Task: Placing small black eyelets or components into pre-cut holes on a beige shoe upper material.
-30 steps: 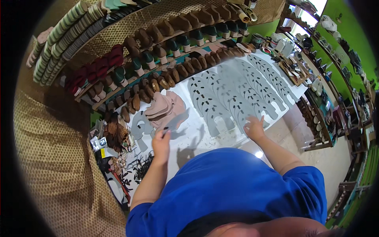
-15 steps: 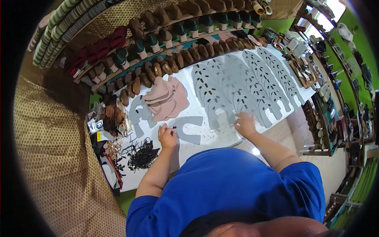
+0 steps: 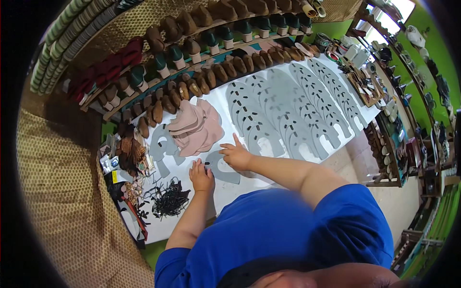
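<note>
Left grip (image 3: 201, 179) loosely open, right grip (image 3: 236, 156) splayed; grey piece (image 3: 230, 176) between; tray (image 3: 368, 103) holds oddments (image 3: 367, 88).

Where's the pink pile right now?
Head view, left of centre: the pink pile lies on the white table, just beyond the left hand.

The cutouts (image 3: 229, 177) are grey, the stack (image 3: 207, 128) pink.

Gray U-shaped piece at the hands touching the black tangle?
Apart. The head view shows the left hand and some white tabletop between the gray U-shaped piece and the black tangle.
</note>
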Motion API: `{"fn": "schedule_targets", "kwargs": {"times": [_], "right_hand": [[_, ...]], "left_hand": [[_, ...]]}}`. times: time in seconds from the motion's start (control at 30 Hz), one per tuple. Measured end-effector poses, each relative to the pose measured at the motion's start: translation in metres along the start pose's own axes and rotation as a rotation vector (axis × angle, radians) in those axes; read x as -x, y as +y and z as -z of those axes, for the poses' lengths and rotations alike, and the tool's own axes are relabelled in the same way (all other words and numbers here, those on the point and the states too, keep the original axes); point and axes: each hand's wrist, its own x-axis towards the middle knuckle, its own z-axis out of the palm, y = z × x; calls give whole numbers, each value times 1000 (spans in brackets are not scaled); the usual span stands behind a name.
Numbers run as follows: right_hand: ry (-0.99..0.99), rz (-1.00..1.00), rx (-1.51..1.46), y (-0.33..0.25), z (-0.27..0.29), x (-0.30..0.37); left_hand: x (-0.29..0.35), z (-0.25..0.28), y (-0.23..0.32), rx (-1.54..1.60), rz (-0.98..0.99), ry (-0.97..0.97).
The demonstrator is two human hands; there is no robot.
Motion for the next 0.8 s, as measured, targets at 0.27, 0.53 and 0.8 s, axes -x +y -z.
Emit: {"fn": "schedule_targets", "kwargs": {"times": [0.27,0.53,0.8], "right_hand": [[53,109,32,6,-27,-31],[3,-207,-239,19,-43,-21],[111,-219,-282,10,-44,-28]], "left_hand": [[-4,-1,1,-38,-1,3],[-2,1,0,-68,-20,0],[-4,1,-1,-51,-6,-10]]}}
